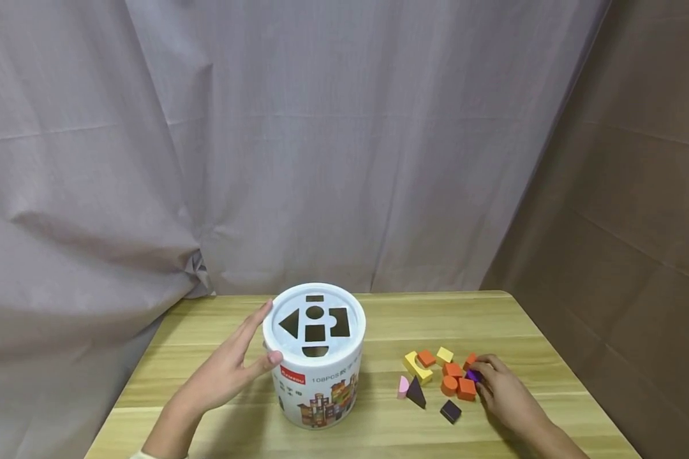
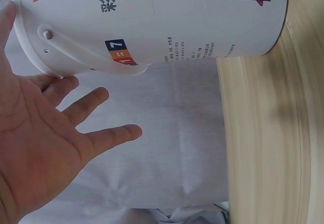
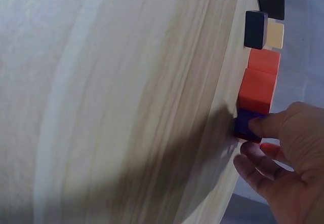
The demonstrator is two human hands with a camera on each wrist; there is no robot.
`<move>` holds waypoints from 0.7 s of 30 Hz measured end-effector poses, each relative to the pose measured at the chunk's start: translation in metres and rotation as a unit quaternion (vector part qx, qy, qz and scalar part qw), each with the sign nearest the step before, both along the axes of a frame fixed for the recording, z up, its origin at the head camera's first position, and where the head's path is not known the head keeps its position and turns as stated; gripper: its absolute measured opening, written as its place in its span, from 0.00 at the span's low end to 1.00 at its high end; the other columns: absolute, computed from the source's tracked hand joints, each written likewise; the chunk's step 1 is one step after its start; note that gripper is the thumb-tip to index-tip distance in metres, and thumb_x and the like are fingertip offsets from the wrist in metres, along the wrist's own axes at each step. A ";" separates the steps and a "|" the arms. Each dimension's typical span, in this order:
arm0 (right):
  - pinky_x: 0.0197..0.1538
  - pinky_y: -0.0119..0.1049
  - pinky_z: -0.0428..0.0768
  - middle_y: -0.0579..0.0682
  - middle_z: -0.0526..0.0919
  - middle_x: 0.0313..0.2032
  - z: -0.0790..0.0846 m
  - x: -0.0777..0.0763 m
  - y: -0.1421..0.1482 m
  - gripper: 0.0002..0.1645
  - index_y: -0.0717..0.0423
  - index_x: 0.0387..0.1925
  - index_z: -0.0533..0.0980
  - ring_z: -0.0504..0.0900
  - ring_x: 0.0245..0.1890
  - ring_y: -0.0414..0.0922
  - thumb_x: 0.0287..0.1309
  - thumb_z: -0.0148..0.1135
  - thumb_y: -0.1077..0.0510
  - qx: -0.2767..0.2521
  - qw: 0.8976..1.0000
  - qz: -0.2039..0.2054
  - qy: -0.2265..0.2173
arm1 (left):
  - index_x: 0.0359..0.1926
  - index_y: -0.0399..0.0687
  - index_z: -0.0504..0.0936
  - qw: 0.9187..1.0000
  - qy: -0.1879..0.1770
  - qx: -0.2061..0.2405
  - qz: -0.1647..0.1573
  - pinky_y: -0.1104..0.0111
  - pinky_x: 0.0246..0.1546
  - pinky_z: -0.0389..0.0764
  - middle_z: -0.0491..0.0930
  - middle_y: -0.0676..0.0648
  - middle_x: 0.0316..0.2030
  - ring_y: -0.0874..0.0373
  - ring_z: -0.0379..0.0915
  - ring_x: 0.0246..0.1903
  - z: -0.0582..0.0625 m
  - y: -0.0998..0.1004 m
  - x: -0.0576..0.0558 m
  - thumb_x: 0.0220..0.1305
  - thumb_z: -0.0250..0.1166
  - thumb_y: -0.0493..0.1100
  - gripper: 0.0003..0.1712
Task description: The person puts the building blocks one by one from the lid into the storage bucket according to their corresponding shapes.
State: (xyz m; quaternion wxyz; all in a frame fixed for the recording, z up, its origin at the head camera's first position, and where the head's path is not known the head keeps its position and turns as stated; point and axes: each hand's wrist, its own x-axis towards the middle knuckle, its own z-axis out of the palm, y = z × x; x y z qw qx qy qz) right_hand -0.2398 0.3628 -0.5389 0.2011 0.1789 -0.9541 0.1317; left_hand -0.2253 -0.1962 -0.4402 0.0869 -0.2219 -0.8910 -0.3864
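Head view shows the left hand (image 1: 224, 368) with straight, spread fingers touching the left rim of the white bucket (image 1: 316, 408), which stands upright on the wooden table (image 1: 207, 338). Well to the right, the right hand (image 1: 511, 396) pinches the purple block (image 1: 471, 376) just beside orange blocks (image 1: 467, 389). Left of these lie a yellow arch (image 1: 411, 365) and, nearer, a dark triangle (image 1: 416, 393).

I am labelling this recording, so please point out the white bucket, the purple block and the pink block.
White bucket (image 1: 320, 386), head view: printed side wall.
Purple block (image 3: 243, 123), right wrist view: uncovered part of its face.
Pink block (image 1: 402, 387), head view: visible face.
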 end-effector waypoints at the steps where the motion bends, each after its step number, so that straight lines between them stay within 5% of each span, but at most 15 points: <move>1: 0.48 0.54 0.94 0.59 0.86 0.54 0.000 -0.001 0.000 0.23 0.63 0.51 0.86 0.92 0.47 0.56 0.53 0.81 0.74 0.000 1.000 0.000 0.002 | 0.90 0.75 0.45 1.000 0.001 0.001 0.001 0.21 0.75 0.62 0.51 0.44 0.90 0.29 0.54 0.85 0.000 0.000 0.000 0.76 0.71 0.61 0.56; 6: 0.38 0.41 0.92 0.57 0.83 0.52 -0.001 -0.002 0.000 0.22 0.63 0.49 0.86 0.87 0.38 0.45 0.52 0.83 0.72 0.008 1.000 -0.006 0.006 | 0.90 0.76 0.45 1.000 0.000 0.003 0.004 0.20 0.74 0.63 0.51 0.45 0.90 0.29 0.54 0.84 -0.001 0.001 -0.001 0.76 0.71 0.61 0.56; 9: 0.30 0.30 0.81 0.51 0.79 0.47 -0.002 -0.001 -0.001 0.20 0.63 0.48 0.87 0.75 0.32 0.34 0.53 0.83 0.70 0.012 1.000 -0.017 0.003 | 0.90 0.77 0.45 1.000 -0.002 0.005 0.004 0.21 0.74 0.64 0.51 0.45 0.90 0.29 0.55 0.84 -0.002 0.001 0.000 0.76 0.71 0.61 0.56; 21: 0.30 0.29 0.75 0.47 0.75 0.40 -0.002 -0.001 -0.002 0.19 0.65 0.52 0.87 0.67 0.31 0.31 0.59 0.81 0.68 -0.005 0.999 -0.028 -0.026 | 0.91 0.74 0.46 1.000 -0.001 0.001 0.001 0.23 0.73 0.69 0.53 0.44 0.89 0.28 0.60 0.82 0.001 0.001 0.000 0.75 0.72 0.61 0.56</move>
